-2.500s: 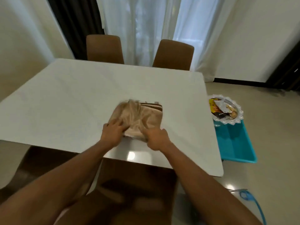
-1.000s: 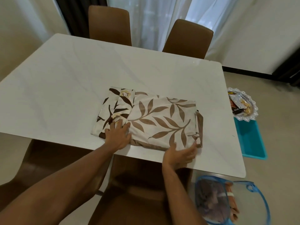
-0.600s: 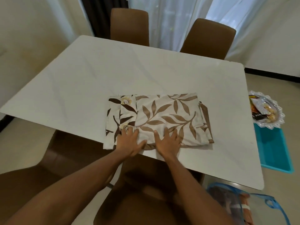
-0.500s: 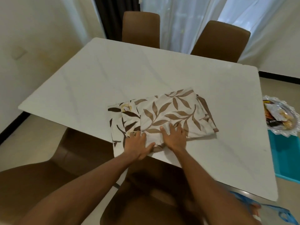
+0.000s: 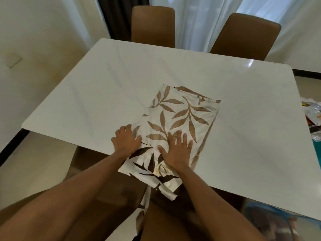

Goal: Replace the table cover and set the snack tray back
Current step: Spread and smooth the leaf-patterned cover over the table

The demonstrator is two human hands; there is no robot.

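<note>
One glossy white rectangular tabletop (image 5: 173, 80) is seen, w/ two brown upholstered chairs (image 5: 153, 26) at its far side, sheer white curtains behind. One folded cream cloth table cover w/ brown leaf print (image 5: 178, 122) lies at the near edge, long axis running near-left to far-right, near end overhanging. Two hands: left hand (image 5: 126, 140) at its left edge, right hand (image 5: 177, 150) on it, both pressed flat, fingers spread, nothing gripped.
</note>
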